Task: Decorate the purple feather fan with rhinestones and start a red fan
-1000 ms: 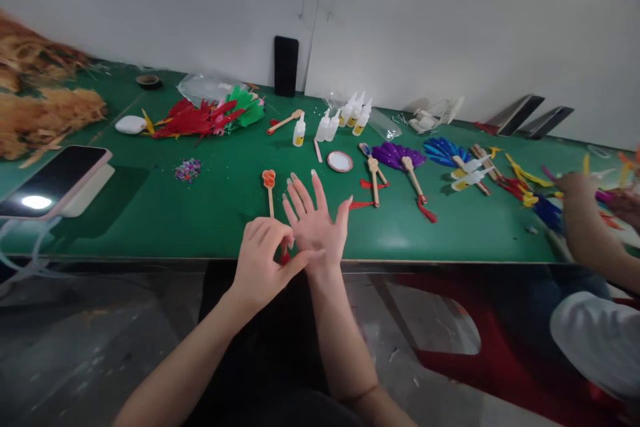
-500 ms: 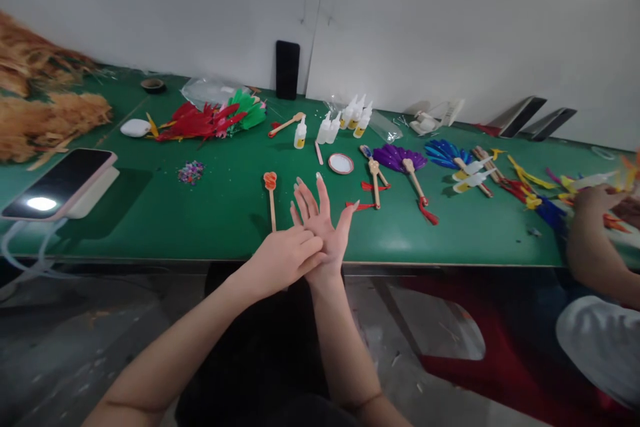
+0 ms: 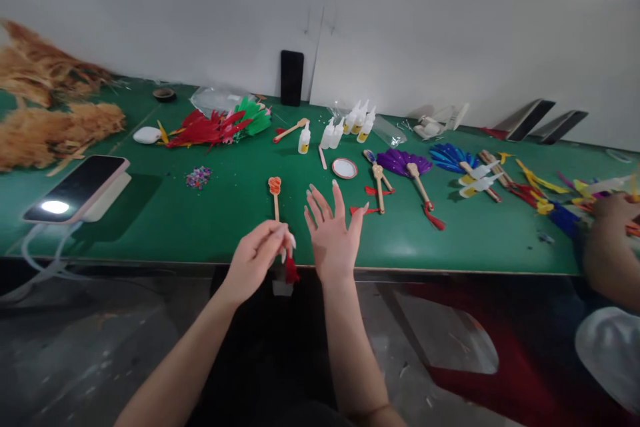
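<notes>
My left hand (image 3: 257, 259) is over the table's front edge, its thumb and fingertips pinched together. What is between them, if anything, is too small to make out. Just beside it, my right hand (image 3: 333, 240) is held palm up with its fingers spread and nothing in it. Beyond my left hand lies a wooden stick (image 3: 277, 207) with an orange-filled, flower-shaped head; its lower part is hidden behind the fingers. A red tassel (image 3: 291, 271) hangs at the table edge below that hand. Farther off are a small round white dish (image 3: 345, 168) and a pile of colourful bits (image 3: 199, 177).
Several small glue bottles (image 3: 359, 123) stand at the back of the green table (image 3: 235, 213). Feather fans, such as a purple one (image 3: 400, 163), lie to the right. A lit phone (image 3: 77, 188) on a block sits left. A co-worker's arm (image 3: 607, 247) is far right.
My left hand has lifted off my right palm and moved left, now pinched. My right hand stays spread open. The red tassel has come into view.
</notes>
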Available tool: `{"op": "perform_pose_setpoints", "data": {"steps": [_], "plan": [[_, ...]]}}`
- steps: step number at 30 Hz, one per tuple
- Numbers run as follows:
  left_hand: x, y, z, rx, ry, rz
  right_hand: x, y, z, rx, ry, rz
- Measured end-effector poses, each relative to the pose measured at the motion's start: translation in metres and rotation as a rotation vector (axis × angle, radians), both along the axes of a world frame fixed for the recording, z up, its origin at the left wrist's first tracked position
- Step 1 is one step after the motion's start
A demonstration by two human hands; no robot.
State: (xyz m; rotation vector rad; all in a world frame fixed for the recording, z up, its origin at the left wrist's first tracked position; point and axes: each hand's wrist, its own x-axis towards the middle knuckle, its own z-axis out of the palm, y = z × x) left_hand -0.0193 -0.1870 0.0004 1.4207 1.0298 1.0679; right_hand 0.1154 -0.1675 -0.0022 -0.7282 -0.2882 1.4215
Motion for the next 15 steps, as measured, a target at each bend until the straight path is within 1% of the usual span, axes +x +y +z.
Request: {"op": "perform_pose_setpoints", "data": {"steps": [2, 4, 6, 7, 9, 12, 13, 15], "plan": [[-0.008, 0.003, 0.001, -0.132, -0.172, 0.083, 0.003, 0.000, -0.002, 0.018, -0.027, 0.000], [-0.014, 0.007, 0.000, -0.196, -0.285, 0.163, 0.004, 0.000, -0.003, 0.033, -0.048, 0.009], [-0.023, 0.014, -0.001, -0.199, -0.298, 0.234, 0.005, 0.000, -0.004, 0.046, -0.056, 0.022], [-0.029, 0.019, -0.002, -0.180, -0.261, 0.269, 0.005, 0.000, -0.004, 0.056, -0.060, 0.029], [-0.046, 0.032, -0.004, -0.094, -0.111, 0.365, 0.008, 0.001, -0.005, 0.076, -0.081, 0.036], [-0.083, 0.058, -0.008, 0.056, 0.259, 0.562, 0.014, 0.005, -0.006, 0.079, -0.142, 0.012], [-0.096, 0.068, -0.008, 0.107, 0.376, 0.602, 0.018, 0.006, -0.006, 0.077, -0.162, -0.001], [-0.120, 0.086, -0.007, 0.205, 0.607, 0.724, 0.025, 0.009, -0.005, 0.080, -0.198, -0.020]]}}
